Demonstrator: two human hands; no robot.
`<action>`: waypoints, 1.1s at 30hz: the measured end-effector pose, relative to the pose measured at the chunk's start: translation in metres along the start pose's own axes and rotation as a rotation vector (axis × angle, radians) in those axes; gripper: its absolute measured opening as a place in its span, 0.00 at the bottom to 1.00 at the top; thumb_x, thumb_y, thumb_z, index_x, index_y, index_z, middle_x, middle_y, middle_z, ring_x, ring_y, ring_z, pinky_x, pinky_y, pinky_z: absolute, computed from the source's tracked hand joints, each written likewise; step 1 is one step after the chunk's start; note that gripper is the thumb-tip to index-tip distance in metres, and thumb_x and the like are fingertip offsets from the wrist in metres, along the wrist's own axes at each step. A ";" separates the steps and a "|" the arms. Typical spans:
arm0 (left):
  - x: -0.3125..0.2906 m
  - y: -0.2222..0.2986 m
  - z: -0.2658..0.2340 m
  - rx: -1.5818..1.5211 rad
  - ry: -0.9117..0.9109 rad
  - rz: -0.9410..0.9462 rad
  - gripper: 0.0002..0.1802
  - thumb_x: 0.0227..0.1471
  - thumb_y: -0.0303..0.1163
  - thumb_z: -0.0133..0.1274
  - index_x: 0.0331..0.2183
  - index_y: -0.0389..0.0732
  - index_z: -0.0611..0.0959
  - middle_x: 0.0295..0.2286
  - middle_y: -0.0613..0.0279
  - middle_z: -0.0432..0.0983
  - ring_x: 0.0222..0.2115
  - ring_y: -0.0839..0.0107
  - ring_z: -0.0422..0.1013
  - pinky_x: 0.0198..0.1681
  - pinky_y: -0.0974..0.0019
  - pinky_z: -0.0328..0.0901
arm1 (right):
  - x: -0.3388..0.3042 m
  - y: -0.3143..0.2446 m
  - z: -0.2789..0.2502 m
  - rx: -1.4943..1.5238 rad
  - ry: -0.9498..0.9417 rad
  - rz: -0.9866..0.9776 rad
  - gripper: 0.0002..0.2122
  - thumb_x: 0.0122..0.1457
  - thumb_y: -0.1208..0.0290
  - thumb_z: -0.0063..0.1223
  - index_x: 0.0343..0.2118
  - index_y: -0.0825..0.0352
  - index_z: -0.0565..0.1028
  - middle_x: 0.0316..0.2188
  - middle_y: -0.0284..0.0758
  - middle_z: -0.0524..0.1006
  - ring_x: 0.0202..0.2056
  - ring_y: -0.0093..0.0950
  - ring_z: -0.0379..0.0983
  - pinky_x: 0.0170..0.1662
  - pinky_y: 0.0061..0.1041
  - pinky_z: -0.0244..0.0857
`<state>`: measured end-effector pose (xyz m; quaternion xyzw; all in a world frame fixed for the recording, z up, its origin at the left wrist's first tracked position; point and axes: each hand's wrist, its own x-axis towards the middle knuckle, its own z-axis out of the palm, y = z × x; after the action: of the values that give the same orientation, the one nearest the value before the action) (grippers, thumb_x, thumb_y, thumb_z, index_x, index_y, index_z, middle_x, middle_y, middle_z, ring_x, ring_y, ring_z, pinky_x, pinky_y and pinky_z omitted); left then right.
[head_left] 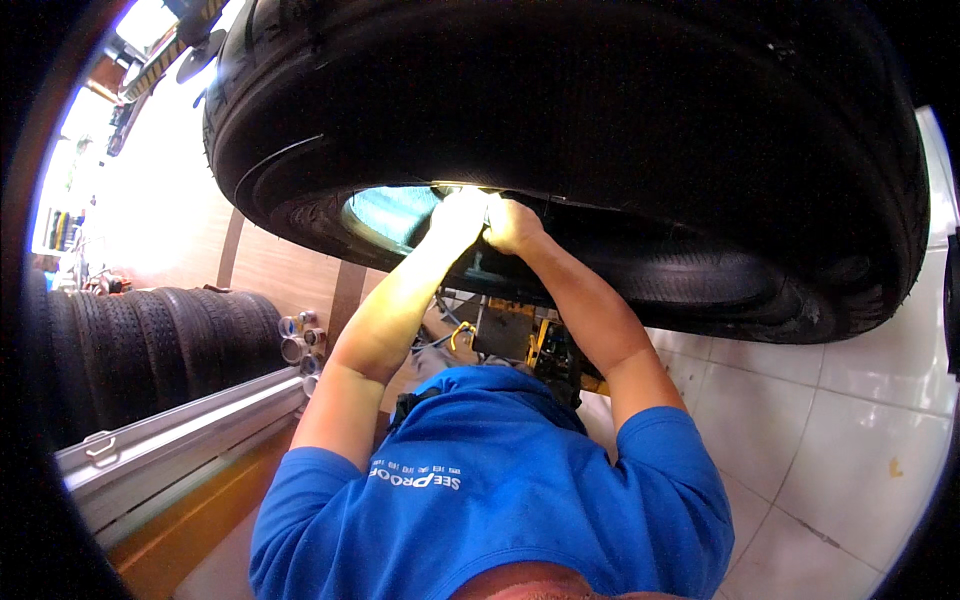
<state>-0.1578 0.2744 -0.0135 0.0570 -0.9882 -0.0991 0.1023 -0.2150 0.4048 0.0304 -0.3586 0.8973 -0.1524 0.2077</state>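
Observation:
A large black tire [560, 110] stands raised in front of me and fills the upper part of the view. Both my hands reach into its central opening, close together at the inner rim edge. My left hand [459, 216] is washed out by bright light, its fingers curled in. Pressed up beside it, my right hand [513, 226] is closed like a fist. Whatever the two hands grip is hidden by the fingers and the glare. Left of them, a patch of the tire's inner wall [385, 214] shines pale blue under the light.
Several worn tires [165, 340] stand in a row at the left, behind a metal rail [180, 415]. Small round cans [300, 345] are stacked by its end. Below my hands sit yellow and black equipment [545, 340] and a yellow hook-shaped piece [462, 336]. White floor tiles [770, 410] lie at the right.

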 end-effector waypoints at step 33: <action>0.009 -0.026 0.043 0.014 -0.013 0.054 0.18 0.56 0.37 0.43 0.44 0.40 0.79 0.38 0.49 0.77 0.36 0.55 0.76 0.42 0.53 0.70 | 0.014 0.022 0.037 -0.224 0.342 -0.210 0.26 0.44 0.67 0.59 0.49 0.68 0.72 0.52 0.52 0.70 0.54 0.46 0.67 0.58 0.38 0.60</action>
<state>-0.1729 0.2556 -0.0582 0.0303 -0.9907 -0.0897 0.0981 -0.2188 0.4061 -0.0149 -0.4398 0.8885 -0.1311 -0.0055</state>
